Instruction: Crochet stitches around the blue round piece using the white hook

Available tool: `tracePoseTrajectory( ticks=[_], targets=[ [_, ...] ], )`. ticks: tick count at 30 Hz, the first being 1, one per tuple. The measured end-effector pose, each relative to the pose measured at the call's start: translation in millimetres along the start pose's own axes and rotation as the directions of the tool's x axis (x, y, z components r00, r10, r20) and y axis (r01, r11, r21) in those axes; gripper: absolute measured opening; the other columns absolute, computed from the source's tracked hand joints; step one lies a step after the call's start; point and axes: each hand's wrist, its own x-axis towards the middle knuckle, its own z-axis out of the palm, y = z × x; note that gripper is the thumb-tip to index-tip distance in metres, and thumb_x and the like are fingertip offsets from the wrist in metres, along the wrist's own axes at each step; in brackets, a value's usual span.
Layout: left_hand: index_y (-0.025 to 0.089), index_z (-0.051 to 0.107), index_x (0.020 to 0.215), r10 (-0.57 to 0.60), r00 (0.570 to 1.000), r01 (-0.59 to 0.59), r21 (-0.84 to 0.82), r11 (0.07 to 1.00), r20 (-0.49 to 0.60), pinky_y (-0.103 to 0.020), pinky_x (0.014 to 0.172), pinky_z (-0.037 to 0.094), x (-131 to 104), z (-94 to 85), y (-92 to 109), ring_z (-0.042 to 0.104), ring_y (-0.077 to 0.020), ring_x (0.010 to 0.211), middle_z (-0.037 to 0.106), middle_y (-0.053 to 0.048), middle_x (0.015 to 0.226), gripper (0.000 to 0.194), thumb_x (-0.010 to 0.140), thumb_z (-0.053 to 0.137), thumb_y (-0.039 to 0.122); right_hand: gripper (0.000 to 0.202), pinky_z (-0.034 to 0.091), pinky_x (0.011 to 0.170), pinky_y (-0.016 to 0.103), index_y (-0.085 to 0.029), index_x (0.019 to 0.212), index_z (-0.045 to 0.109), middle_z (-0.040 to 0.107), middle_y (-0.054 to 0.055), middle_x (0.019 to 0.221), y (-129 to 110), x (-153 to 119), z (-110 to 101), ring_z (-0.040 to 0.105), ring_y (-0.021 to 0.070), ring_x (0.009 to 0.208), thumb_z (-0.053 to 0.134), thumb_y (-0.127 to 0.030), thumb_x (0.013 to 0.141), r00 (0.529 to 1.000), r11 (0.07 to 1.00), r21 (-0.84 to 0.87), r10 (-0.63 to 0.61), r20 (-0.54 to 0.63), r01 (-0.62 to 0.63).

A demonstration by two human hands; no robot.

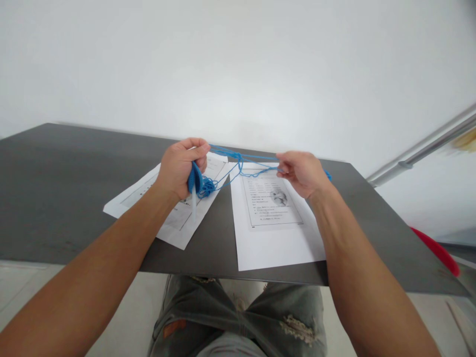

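Blue yarn (241, 157) stretches in several loose strands between my two hands, with a tangle around its middle. My left hand (182, 166) is closed, pinching strands between thumb and forefinger. In its palm is a piece of blue knitted or crocheted work (193, 179), and a thin whitish stick, perhaps a crochet hook (194, 206), points down from it. A tangled clump of yarn (208, 187) hangs beside that hand. My right hand (299, 171) is closed on the other end of the strands. A bit of blue yarn (328, 175) shows behind its wrist.
Two printed sheets lie on the dark table (74, 198): a left sheet (174, 230) set askew and a right sheet (275, 248) under the hands. A white wall (238, 74) stands behind. A red curved object (437, 250) and a metal rail (420, 153) are at right.
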Motion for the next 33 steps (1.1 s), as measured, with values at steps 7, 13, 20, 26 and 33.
tracePoseTrajectory(
  ticks=[7,13,20,26,33],
  targets=[
    [0.017,0.062,0.073,0.024,1.0,-0.024,-0.007,1.0,0.016,-0.02,0.041,0.027,-1.4,1.4,2.8,0.038,-0.0059,0.042,0.047,0.006,0.049,0.017,0.072,0.079,0.014,0.026,0.041,0.059,0.033,-0.022,0.064,0.056,0.05,-0.002,0.057,5.7,9.2,-8.8,0.044,0.014,0.055,0.078,-0.028,0.076,0.971,0.808,-0.589,-0.148,-0.188,0.01],
    [0.017,0.068,0.073,-0.057,0.979,0.04,0.086,0.995,0.196,-0.02,0.043,0.027,-9.7,11.5,1.8,0.039,-0.0068,0.044,0.047,0.006,0.047,0.019,0.065,0.085,0.018,0.026,0.051,0.076,0.037,-0.018,0.103,0.074,0.071,0.008,0.103,11.4,-4.2,18.3,0.061,0.018,0.076,0.075,-0.036,0.085,0.866,0.617,-0.625,-0.45,0.218,0.478],
    [0.018,0.075,0.083,-0.101,0.942,0.018,0.253,0.967,0.32,-0.024,0.046,0.027,-12.4,8.2,7.6,0.038,-0.0084,0.046,0.047,0.006,0.046,0.02,0.067,0.085,0.026,0.014,0.045,0.072,0.031,-0.019,0.083,0.074,0.069,0.002,0.081,16.1,-18.2,59.4,0.059,0.0152,0.074,0.067,-0.026,0.094,0.737,0.664,-0.378,-0.411,0.536,0.645],
    [0.021,0.078,0.097,0.033,0.969,-0.211,0.748,0.629,0.245,-0.029,0.051,0.026,2.2,-26.8,33.2,0.036,-0.0091,0.047,0.046,0.008,0.052,0.029,0.072,0.084,0.034,0.038,0.031,0.047,0.024,-0.019,0.081,0.07,0.055,-0.004,0.057,11.8,-5.2,30.7,0.044,0.009,0.05,0.08,-0.055,0.083,0.949,0.94,-0.147,-0.294,0.114,0.309],
    [0.022,0.08,0.079,-0.278,0.89,-0.341,0.932,0.121,0.362,-0.03,0.053,0.03,6.7,-21.6,15.8,0.047,-0.0134,0.05,0.056,0.004,0.052,0.021,0.07,0.081,0.041,0.049,0.033,0.045,0.022,-0.02,0.074,0.066,0.053,-0.005,0.056,9.1,-3.1,24.3,0.044,0.0075,0.048,0.085,-0.065,0.075,0.954,0.954,0.004,-0.299,0.015,0.299]
  ],
)
